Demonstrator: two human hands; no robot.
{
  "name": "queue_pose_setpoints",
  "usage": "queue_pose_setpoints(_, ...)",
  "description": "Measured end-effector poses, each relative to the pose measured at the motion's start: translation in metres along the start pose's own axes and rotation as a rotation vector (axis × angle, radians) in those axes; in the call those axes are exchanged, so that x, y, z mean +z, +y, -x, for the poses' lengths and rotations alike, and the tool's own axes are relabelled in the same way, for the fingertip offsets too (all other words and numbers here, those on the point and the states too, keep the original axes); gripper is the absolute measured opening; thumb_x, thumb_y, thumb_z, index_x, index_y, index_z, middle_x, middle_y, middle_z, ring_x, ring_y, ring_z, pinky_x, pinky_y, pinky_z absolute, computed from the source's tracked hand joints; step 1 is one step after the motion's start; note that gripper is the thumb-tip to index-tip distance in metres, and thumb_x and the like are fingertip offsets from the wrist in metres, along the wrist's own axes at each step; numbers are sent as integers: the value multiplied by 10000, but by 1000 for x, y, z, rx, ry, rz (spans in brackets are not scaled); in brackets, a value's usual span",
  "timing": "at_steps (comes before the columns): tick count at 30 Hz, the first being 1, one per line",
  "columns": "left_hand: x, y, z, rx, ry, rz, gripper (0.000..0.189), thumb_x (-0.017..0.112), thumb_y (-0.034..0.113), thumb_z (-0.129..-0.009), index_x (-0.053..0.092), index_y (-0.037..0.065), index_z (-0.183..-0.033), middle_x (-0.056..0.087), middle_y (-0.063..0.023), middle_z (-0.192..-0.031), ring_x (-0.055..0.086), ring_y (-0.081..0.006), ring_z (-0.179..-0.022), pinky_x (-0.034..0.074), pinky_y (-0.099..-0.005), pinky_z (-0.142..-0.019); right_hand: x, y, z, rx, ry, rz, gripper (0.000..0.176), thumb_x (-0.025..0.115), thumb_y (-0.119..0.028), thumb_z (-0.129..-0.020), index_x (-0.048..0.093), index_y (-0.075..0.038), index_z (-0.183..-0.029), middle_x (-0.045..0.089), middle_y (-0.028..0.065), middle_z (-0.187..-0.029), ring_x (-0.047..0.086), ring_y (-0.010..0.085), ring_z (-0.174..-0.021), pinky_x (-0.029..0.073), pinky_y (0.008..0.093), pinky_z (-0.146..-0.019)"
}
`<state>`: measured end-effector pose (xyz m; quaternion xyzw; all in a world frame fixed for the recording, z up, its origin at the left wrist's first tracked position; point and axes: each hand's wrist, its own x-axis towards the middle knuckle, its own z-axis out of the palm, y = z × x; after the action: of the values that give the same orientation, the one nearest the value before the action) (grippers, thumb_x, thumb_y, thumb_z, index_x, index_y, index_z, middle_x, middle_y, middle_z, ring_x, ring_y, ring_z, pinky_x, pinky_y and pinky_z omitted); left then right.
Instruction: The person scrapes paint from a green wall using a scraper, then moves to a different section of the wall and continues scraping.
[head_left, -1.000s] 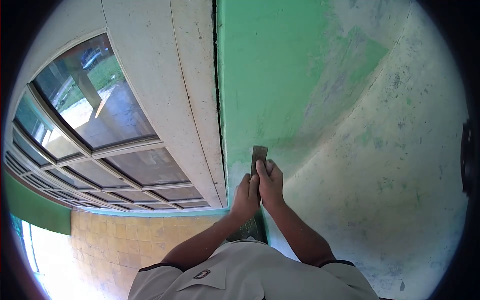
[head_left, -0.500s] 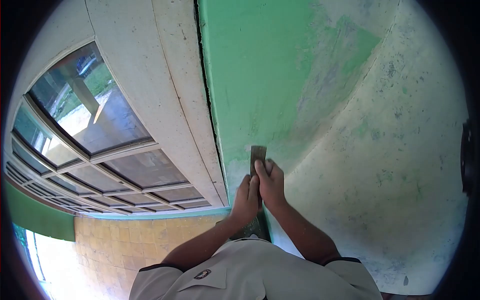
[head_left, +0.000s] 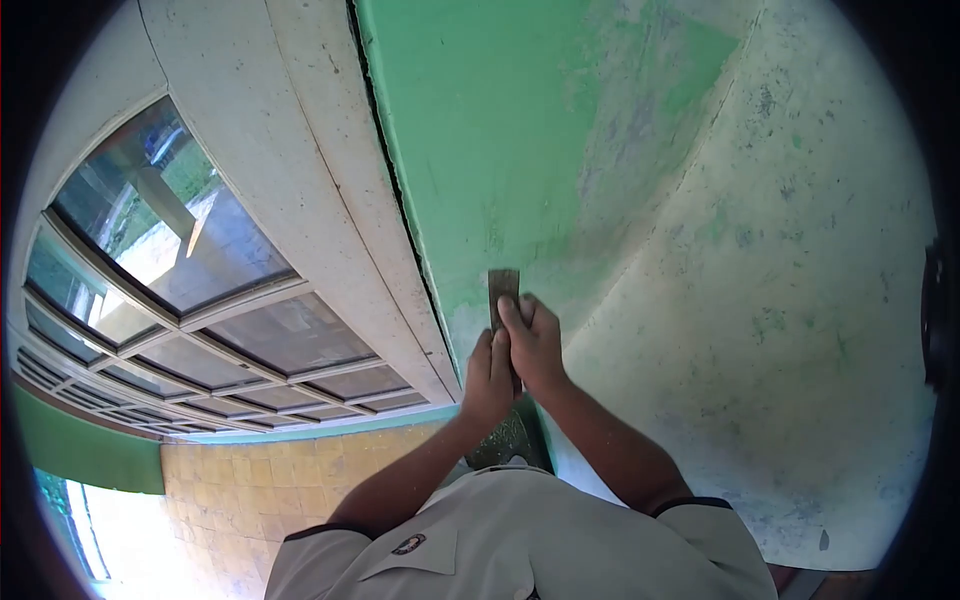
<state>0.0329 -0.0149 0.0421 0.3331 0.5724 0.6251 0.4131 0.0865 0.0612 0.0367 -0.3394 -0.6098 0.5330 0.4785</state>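
Both my hands are wrapped round a flat, dull grey-brown scraper (head_left: 503,286), its broad end pointing up the wall. My right hand (head_left: 536,345) grips it from the right, with the thumb laid along the flat face. Lower down on the left side, my left hand (head_left: 488,382) is closed around the tool, its fingers touching the right hand. The scraper's square tip lies at the green painted wall (head_left: 490,150), by a small pale scraped spot. My palms hide the handle end.
Left of the green strip runs a white wooden frame (head_left: 300,110) with glass panes (head_left: 290,335). A patchy whitish wall (head_left: 740,370) meets the green one at a corner on the right. Yellow-orange floor tiles (head_left: 290,475) show at the lower left.
My hands and the scraper have shifted a little up and left in view, still gripping. The camera view has turned slightly, so the wall and window frame appear moved too.
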Motion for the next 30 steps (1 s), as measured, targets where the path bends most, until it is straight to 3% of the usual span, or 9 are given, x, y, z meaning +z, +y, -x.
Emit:
queue_pose_setpoints(10,-2,-12,-18,111,56,-42,353,353,302,-987,451,-5,-844,522,-98,-577,501,-154,-431,383,-293,-386,11,4,-13,-45,25,-6,381,588,-223,-881,364,-44,-630,320,10,-561,301,107,-554,308,299,-498)
queue_pose_setpoints(12,-5,-34,-16,105,62,-116,355,311,322,-996,470,15,-912,518,-64,-632,481,-112,-424,369,-248,-377,12,20,-3,-14,69,1,388,592,-225,-879,357,-47,-626,313,3,-564,300,102,-557,305,300,-495)
queue_pose_setpoints(19,-12,-39,-29,132,58,-251,357,299,285,-988,494,-11,-945,569,-126,-749,575,-244,-691,439,-353,-617,18,23,-7,35,57,-123,338,571,-173,-909,360,-95,-656,349,-56,-601,308,41,-565,301,232,-490)
queue_pose_setpoints(22,-11,-50,-39,260,115,-251,351,348,292,-976,474,-19,-875,573,-201,-685,589,-318,-608,427,-396,-519,21,21,-10,14,78,-89,343,573,-180,-907,360,-93,-652,356,-55,-593,323,39,-557,309,231,-488)
queue_pose_setpoints(30,-6,-41,-39,242,86,-179,347,334,276,-979,486,-25,-896,571,-198,-712,577,-332,-652,425,-404,-578,19,17,-12,37,89,-70,331,572,-176,-897,390,-50,-651,347,-19,-566,319,73,-549,313,261,-480)
